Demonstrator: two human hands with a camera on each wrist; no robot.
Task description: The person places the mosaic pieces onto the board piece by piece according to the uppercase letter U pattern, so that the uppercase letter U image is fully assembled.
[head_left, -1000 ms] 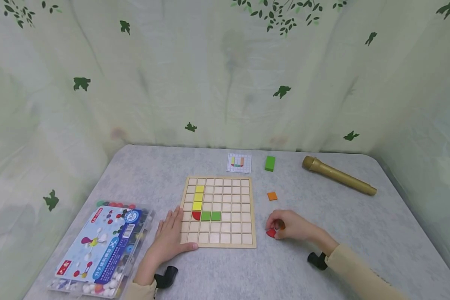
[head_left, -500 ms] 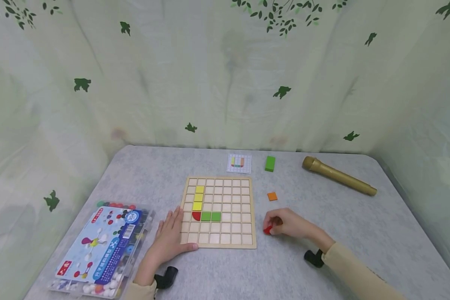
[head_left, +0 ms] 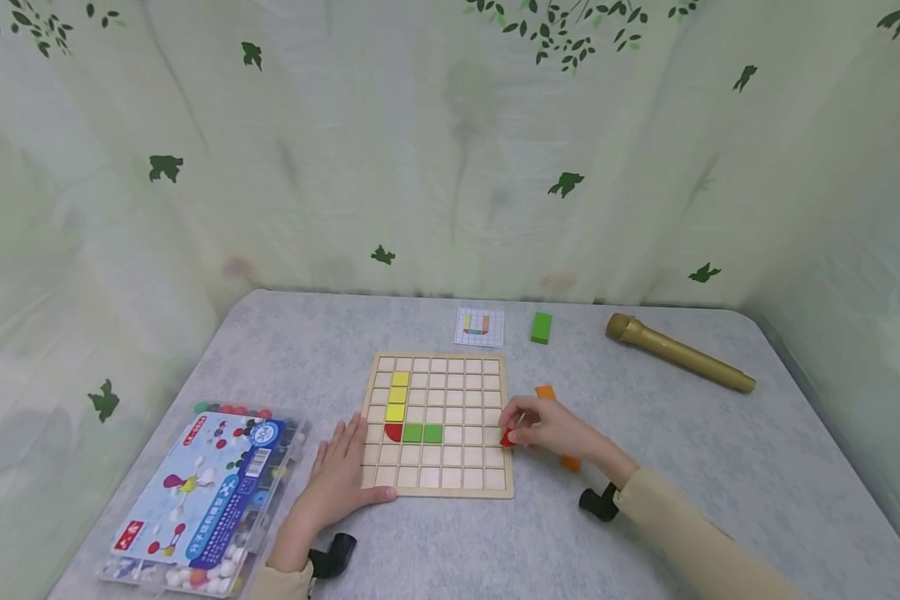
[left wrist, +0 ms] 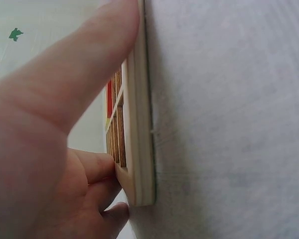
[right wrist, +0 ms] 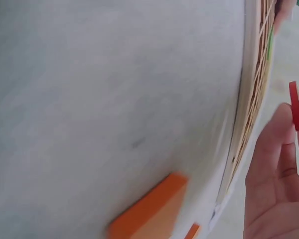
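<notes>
The wooden grid board (head_left: 450, 478) lies flat on the worktop (head_left: 450, 550). At its left side, the left hand (head_left: 337, 475) has its fingers extended and spread, touching the board's left rim, with the thumb on the near rim by the corner; it grips nothing. Over the board's right rim, the right hand (head_left: 551, 429) pinches a red piece (head_left: 507, 437) between thumb and finger, and the right wrist view shows that piece raised above the board. In the board's cells, three yellow squares (head_left: 397, 396) form a column in the left part, a red quarter-round (head_left: 393, 432) sits directly below them, and two green squares (head_left: 423, 433) follow to its right. Just right of the board lie orange pieces (head_left: 570, 464), partly hidden by the right hand. Beyond the board's far edge is a small pattern card (head_left: 479, 327), with a green block (head_left: 541, 328) to its right. Well right of the board lies a gold microphone-shaped object (head_left: 678, 353); left of it, a clear case (head_left: 195, 492) with a blue label.
</notes>
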